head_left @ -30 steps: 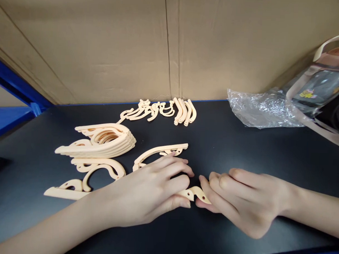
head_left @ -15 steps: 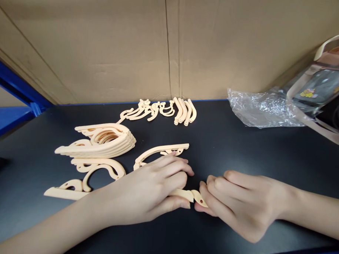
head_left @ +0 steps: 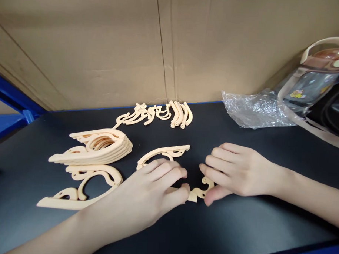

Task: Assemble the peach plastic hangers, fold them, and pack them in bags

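Note:
A beige plastic folding clothes hanger [head_left: 164,149] lies in front of me, largely covered by my left hand [head_left: 157,193]. The fingers of that hand are curled over the hanger's near arm, with the thumb along it. A small curved end piece [head_left: 207,187] pokes out to the right of the thumb. My right hand [head_left: 234,172] is beside this piece, thumb and fingers spread apart around its right side. Whether the right thumb touches it I cannot tell. To the left, a similar hanger [head_left: 100,198] lies flat, partly behind my left forearm.
A stack of folding hangers [head_left: 113,149] sits at the left. Loose curved hanger parts [head_left: 142,113] and several longer arm pieces [head_left: 181,113] lie at the back. Crumpled clear plastic [head_left: 248,109] and a strapped bottle [head_left: 312,87] stand at the back right, before a cardboard wall [head_left: 105,47].
My right hand has loosened its grip on the small end piece, and its fingers have lifted and spread. The piece now shows its hooked shape. The camera view has shifted slightly.

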`<state>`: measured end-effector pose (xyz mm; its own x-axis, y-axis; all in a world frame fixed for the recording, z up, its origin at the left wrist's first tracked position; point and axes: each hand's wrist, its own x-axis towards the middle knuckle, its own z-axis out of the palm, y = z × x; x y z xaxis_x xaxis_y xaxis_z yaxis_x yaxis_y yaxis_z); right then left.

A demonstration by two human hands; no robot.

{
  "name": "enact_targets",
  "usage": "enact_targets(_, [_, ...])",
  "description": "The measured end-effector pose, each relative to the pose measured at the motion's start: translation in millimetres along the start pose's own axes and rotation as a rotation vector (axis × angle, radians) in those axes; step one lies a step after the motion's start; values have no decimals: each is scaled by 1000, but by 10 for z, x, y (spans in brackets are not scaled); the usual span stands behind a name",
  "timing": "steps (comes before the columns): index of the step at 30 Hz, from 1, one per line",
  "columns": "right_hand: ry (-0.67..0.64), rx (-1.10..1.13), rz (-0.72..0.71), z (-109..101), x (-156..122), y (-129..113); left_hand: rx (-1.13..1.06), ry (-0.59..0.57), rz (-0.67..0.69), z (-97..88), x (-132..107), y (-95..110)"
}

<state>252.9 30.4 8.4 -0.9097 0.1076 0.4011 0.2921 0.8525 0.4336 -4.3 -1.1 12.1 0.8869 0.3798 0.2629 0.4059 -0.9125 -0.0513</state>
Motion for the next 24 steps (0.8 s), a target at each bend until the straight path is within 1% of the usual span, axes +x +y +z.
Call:
enact_targets(3, [6,-34,26,15,-6,-13,91,14,0,-12,-30,20])
enact_targets(6, [-10,0,74,24,-7,-61,112,7,-4,-40,-38,56])
enact_targets(11, [-57,216,135,51,31,-112,4,-42,5,-88,-23,100])
enact_targets(15, [-80,309,138,68,64,-128,-66,-66,47,-120,5,116])
enact_targets(20, [-114,434,127,57,89,-160,-189,-23,64,-114,39,130])
enact_targets(24, [-108,489,121,67,110,-208,-247,-9,67,-120,61,148])
